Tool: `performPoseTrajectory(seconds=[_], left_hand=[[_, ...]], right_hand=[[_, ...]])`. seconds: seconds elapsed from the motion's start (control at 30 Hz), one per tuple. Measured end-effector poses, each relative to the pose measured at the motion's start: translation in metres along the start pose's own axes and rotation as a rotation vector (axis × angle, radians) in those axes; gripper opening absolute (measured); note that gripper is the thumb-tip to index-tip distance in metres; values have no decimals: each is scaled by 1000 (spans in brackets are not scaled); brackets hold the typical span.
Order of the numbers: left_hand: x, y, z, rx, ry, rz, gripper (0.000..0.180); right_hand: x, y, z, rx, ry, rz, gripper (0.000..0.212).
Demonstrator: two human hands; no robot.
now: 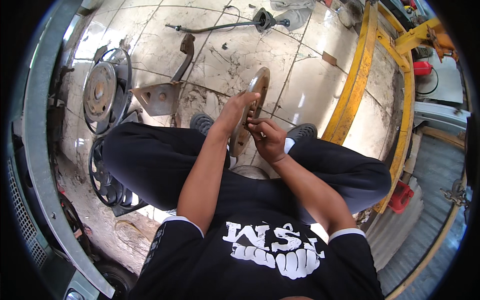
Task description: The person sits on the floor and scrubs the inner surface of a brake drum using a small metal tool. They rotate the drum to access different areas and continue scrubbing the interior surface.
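I note 1 round, rust-brown metal disc [259,82] held near-upright. The bare left hand [233,114] clasps its left side; the bare right hand [270,140] has fingers curled at its right face, pinch contents indiscernible. Left of the grip: 1 rusty steel pedal bracket [159,97].

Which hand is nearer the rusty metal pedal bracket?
Left: the left hand, on the brownish round metal disc, lies right of the rusty metal pedal bracket; the right hand is farther right.

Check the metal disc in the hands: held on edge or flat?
On edge: from above, the disc shows as a narrow oval, between the left hand and right hand.
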State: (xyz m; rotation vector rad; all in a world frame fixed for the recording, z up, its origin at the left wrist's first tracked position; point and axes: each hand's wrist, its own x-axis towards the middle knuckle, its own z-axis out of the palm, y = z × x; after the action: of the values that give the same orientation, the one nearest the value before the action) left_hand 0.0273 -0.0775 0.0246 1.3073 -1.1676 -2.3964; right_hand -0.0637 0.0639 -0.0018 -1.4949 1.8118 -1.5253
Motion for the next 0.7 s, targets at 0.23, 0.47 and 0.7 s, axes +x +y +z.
performPoseTrajectory(seconds=[0.23,0.47,0.7], left_hand=[[3,-4,1,-26,39,-38,59],[2,-12,3,-21,29,3,57],[14,-11,2,-163,121,-57,53]], right_hand=[[5,-14,4,650,101,1027,15],[-17,-2,8,172,133,295,11],[1,-2,10,714,205,1049,14]])
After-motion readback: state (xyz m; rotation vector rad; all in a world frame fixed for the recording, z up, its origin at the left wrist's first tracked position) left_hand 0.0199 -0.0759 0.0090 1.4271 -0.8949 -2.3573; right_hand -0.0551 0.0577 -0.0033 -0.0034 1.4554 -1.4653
